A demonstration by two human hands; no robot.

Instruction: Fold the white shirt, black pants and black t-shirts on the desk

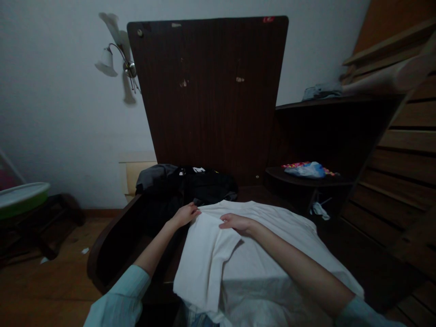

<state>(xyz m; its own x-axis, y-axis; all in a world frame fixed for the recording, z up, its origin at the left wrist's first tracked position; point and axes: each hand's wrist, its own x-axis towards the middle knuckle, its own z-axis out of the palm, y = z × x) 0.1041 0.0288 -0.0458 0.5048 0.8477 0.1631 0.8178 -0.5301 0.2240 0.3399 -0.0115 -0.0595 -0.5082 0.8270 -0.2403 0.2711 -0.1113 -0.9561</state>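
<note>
A white T-shirt (272,259) lies spread over the dark wooden desk, its lower part hanging towards me at the near edge. One side of it, with the sleeve, is folded inward over the body. My left hand (185,214) pinches the shirt's far left corner, near the shoulder. A little to the right, my right hand (238,223) grips the folded sleeve part between thumb and fingers. The neckline lies at the far side, beyond both hands.
Dark clothes (204,184) are heaped behind the shirt at the left. A tall dark board (211,95) stands at the back. On the right, a corner shelf (306,181) holds a plastic bag (306,170). A stool with a green basin (23,200) is at far left.
</note>
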